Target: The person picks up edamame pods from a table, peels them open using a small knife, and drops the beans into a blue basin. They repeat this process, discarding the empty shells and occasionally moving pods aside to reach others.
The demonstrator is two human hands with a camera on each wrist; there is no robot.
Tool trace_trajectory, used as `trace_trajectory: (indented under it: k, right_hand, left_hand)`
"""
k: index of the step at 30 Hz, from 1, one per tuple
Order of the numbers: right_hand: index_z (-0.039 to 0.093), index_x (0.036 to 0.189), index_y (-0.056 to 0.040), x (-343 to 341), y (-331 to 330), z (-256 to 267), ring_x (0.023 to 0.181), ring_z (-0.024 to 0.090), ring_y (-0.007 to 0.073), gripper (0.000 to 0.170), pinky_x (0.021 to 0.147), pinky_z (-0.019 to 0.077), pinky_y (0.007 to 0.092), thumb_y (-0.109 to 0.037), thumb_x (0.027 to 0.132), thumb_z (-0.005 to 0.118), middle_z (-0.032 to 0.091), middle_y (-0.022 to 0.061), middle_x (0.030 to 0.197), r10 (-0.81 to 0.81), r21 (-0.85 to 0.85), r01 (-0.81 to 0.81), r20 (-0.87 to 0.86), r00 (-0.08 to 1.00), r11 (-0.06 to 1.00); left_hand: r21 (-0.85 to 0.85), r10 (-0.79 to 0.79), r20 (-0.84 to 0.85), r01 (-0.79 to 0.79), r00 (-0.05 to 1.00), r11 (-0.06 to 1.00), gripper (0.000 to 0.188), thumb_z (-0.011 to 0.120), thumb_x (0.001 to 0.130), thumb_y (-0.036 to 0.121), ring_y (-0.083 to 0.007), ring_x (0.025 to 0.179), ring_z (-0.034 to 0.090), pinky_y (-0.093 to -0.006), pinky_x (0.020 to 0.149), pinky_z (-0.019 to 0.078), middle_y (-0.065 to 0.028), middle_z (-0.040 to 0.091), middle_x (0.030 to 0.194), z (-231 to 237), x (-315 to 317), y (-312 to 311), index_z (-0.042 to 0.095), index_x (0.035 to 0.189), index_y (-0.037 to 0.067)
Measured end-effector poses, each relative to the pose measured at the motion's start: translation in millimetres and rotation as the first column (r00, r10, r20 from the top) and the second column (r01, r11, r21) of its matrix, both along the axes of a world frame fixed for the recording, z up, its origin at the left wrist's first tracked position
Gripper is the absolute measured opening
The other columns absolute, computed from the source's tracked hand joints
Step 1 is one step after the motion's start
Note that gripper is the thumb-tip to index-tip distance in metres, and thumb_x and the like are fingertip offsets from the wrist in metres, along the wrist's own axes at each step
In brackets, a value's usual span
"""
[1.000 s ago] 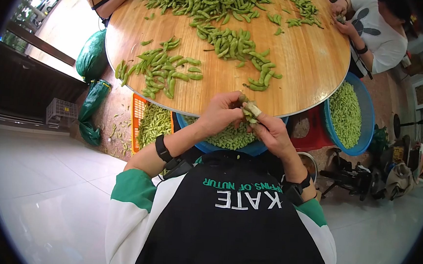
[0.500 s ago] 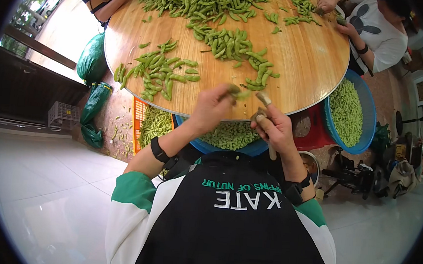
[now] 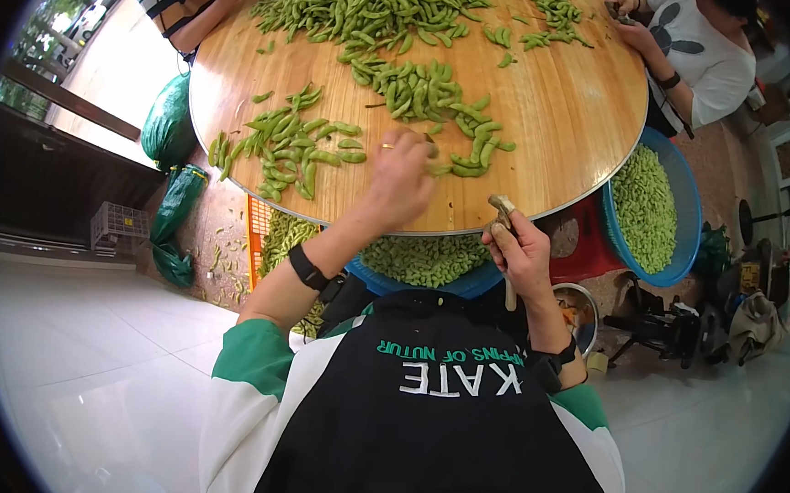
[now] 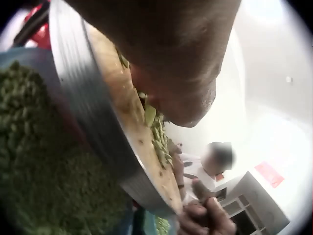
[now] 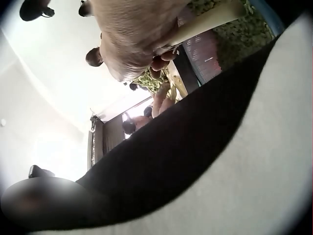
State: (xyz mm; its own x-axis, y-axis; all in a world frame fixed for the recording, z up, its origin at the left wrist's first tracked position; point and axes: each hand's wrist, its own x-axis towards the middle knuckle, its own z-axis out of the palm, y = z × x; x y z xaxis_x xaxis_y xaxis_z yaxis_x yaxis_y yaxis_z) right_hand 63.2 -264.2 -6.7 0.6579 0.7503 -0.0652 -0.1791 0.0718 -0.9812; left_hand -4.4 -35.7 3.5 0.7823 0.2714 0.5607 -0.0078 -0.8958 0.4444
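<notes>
Over the table (image 3: 569, 121), the left hand (image 3: 401, 181) reaches palm down beside green bean pods (image 3: 486, 152). Its fingers look bent, with a dark cover on one digit and a blurred pod at its tips; whether it grips that pod I cannot tell. By the table's near edge the right hand (image 3: 524, 257) holds a pale handle (image 3: 511, 296) in curled fingers, and its index finger wears a light cover. The right wrist view shows the right hand (image 5: 134, 36) around that pale handle (image 5: 205, 22). In the left wrist view the left hand (image 4: 171, 58) hides its own fingertips.
A pod heap (image 3: 366, 6) covers the far table, with a smaller group (image 3: 283, 142) at left. Blue tubs of shelled beans stand below the near edge (image 3: 430, 263) and at right (image 3: 643, 209). An orange crate (image 3: 254, 227) sits left. Two people are across the table.
The hands, together a second ago, have separated. The left hand has moved up and left over the table to the pods; the right hand has drawn slightly down and right with the handle.
</notes>
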Motion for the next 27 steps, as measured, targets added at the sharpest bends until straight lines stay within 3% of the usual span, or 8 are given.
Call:
trace_trajectory:
  k: [2, 7, 10, 12, 13, 16, 18, 27]
  right_hand:
    - [0.045, 0.134, 0.0007, -1.6, 1.7, -0.5, 0.054, 0.042, 0.0025, 0.039, 0.046, 0.033, 0.016, -0.009, 0.096, 0.048, 0.059, 0.0023, 0.08, 0.006, -0.001, -0.006, 0.01, 1.0, 1.0]
    - [0.045, 0.134, 0.0006, -1.6, 5.3, 0.5, 0.054, 0.043, 0.0024, 0.039, 0.046, 0.0335, 0.0163, -0.009, 0.096, 0.048, 0.059, 0.0026, 0.08, 0.015, -0.009, -0.015, -0.037, 0.999, 1.0]
    - [0.046, 0.133, 0.0005, 3.0, -1.9, -3.2, 0.054, 0.043, 0.0024, 0.039, 0.046, 0.034, 0.0163, -0.008, 0.095, 0.048, 0.059, 0.0028, 0.08, -0.014, 0.005, 0.014, -0.055, 0.998, 1.0]
    - [0.046, 0.133, 0.0007, 5.4, -4.7, -4.1, 0.053, 0.043, 0.0024, 0.038, 0.045, 0.0341, 0.0163, -0.008, 0.095, 0.048, 0.059, 0.0029, 0.08, -0.035, 0.005, 0.035, -0.052, 0.998, 0.999]
    - [0.046, 0.132, 0.0008, 5.3, -5.7, -4.3, 0.053, 0.043, 0.0023, 0.038, 0.045, 0.0343, 0.0163, -0.008, 0.095, 0.049, 0.059, 0.003, 0.08, -0.047, -0.003, 0.047, -0.046, 0.998, 0.999]
    - [0.049, 0.129, 0.0006, 2.5, 2.3, -2.2, 0.052, 0.043, 0.0023, 0.036, 0.045, 0.0338, 0.0166, -0.01, 0.094, 0.05, 0.059, 0.002, 0.077, -0.054, -0.02, 0.053, -0.06, 0.997, 0.998]
    - [0.049, 0.129, 0.0005, 1.9, 4.4, 2.2, 0.052, 0.043, 0.0024, 0.036, 0.044, 0.0337, 0.0166, -0.01, 0.095, 0.05, 0.059, 0.0023, 0.077, -0.069, -0.017, 0.068, -0.067, 0.995, 0.998]
    - [0.047, 0.13, -0.0005, -1.6, 0.8, 7.2, 0.05, 0.043, 0.0044, 0.036, 0.042, 0.0334, 0.0182, -0.012, 0.096, 0.047, 0.058, 0.0038, 0.078, -0.057, 0.051, 0.069, -0.209, 0.976, 0.996]
  left_hand:
    - [0.009, -0.137, -0.057, 0.138, 0.989, 0.99, 0.017, 0.061, 0.071, 0.005, -0.0338, 0.102, 0.049, -0.0434, 0.083, 0.0377, -0.0129, 0.057, 0.099, 2.7, 3.6, -11.8, 0.058, 0.088, 0.003]
    - [-0.06, -0.159, -0.082, 0.154, 0.984, 0.986, 0.018, 0.06, 0.071, 0.005, -0.0346, 0.096, 0.049, -0.0448, 0.082, 0.0384, -0.0148, 0.054, 0.096, -16.8, 4.9, -4.9, 0.058, 0.088, 0.002]
    - [0.106, 0.032, -0.157, -0.015, 0.987, 0.994, 0.02, 0.058, 0.072, 0.004, -0.0355, 0.096, 0.049, -0.045, 0.082, 0.0386, -0.0163, 0.054, 0.096, -7.0, -11.0, 31.1, 0.058, 0.091, 0.0]
    - [0.413, 0.321, -0.234, -0.205, 0.918, 0.887, 0.021, 0.056, 0.073, 0.003, -0.0365, 0.097, 0.049, -0.0476, 0.082, 0.0392, -0.0177, 0.054, 0.096, 8.4, -19.2, 55.4, 0.06, 0.093, -0.002]
    - [0.415, 0.32, -0.236, -0.203, 0.918, 0.887, 0.021, 0.056, 0.073, 0.003, -0.0365, 0.097, 0.049, -0.0476, 0.082, 0.0392, -0.0177, 0.054, 0.096, 9.4, -16.6, 55.7, 0.06, 0.093, -0.002]
    - [0.378, 0.126, -0.029, -0.106, 0.992, 0.92, 0.023, 0.058, 0.071, 0.002, -0.036, 0.097, 0.049, -0.0474, 0.082, 0.0409, -0.0165, 0.054, 0.095, 11.3, -3.9, 44.3, 0.061, 0.094, 0.0]
    - [0.037, -0.2, 0.02, 0.199, 0.98, 0.979, 0.02, 0.059, 0.071, 0.001, -0.0355, 0.097, 0.049, -0.0449, 0.082, 0.0425, -0.0156, 0.054, 0.094, 7.9, 16.9, 12.4, 0.061, 0.091, 0.001]
    - [0.018, -0.194, -0.171, 0.2, 0.966, 0.98, 0.016, 0.064, 0.075, 0.004, -0.0333, 0.078, 0.055, -0.0396, 0.07, 0.0473, -0.0167, 0.057, 0.09, 1.4, 27.8, 7.5, 0.058, 0.089, 0.0]
